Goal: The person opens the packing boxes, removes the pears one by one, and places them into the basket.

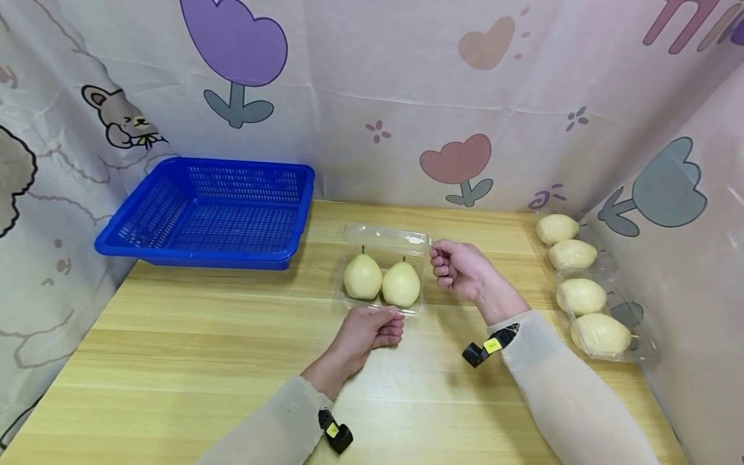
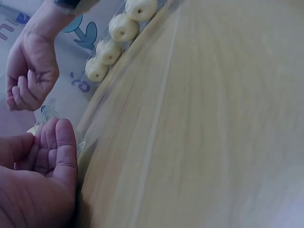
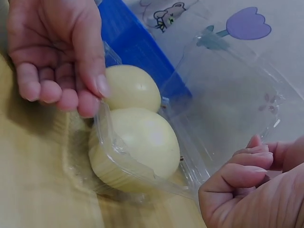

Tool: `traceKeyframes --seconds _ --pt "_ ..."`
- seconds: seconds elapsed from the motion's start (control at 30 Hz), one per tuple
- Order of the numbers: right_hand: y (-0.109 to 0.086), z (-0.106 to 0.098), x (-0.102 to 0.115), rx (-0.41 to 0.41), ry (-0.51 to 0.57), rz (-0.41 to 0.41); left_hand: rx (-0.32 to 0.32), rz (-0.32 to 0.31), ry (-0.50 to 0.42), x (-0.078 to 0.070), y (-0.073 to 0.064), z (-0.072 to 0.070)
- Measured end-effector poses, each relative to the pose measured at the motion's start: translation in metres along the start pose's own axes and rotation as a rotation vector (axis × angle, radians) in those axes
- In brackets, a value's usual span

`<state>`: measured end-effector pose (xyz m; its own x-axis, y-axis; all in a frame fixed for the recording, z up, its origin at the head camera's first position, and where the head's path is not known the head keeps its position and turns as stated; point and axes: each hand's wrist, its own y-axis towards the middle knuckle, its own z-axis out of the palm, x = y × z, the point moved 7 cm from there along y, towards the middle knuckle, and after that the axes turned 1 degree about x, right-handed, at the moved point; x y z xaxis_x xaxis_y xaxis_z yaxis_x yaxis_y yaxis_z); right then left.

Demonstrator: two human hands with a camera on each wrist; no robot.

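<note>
Pears (image 1: 363, 278), two of them, stand side by side, stems up, in a clear box (image 1: 411, 312) near the middle of the table (image 1: 244, 336). Its lid (image 1: 386, 239) is raised towards 12 o'clock. At 6 o'clock the left hand (image 1: 363, 332) has its grip pinched on the near rim; between 2 and 3 o'clock the right hand's (image 1: 462, 268) grip pinches the lid's corner, fingers curled. A blue basket (image 1: 203, 256) sits at 10 o'clock, and four packed pears (image 1: 581, 297) lie well apart, at 3 o'clock.
</note>
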<state>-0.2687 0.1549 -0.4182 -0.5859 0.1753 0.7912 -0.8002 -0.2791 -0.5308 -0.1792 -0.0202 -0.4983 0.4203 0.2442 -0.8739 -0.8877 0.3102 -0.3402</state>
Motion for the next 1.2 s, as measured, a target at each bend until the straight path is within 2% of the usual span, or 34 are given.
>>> traceKeyframes --seconds 0.13,0.3,0.53,0.8,1.2 --pt "0.005 -0.004 0.006 -0.016 -0.034 -0.008 0.012 -0.013 -0.019 0.004 -0.002 0.006" --pt "0.009 -0.009 0.012 -0.035 -0.060 -0.011 -0.002 -0.007 -0.036 0.006 -0.004 0.009" --pt "0.013 -0.015 0.016 -0.075 -0.063 0.000 -0.006 -0.031 -0.056 0.010 -0.003 0.011" --pt "0.016 -0.024 0.021 -0.135 -0.051 -0.003 0.013 -0.047 -0.093 0.014 -0.005 0.020" --pt "0.016 -0.029 0.019 -0.119 -0.100 -0.046 0.020 -0.075 -0.082 0.016 -0.007 0.023"
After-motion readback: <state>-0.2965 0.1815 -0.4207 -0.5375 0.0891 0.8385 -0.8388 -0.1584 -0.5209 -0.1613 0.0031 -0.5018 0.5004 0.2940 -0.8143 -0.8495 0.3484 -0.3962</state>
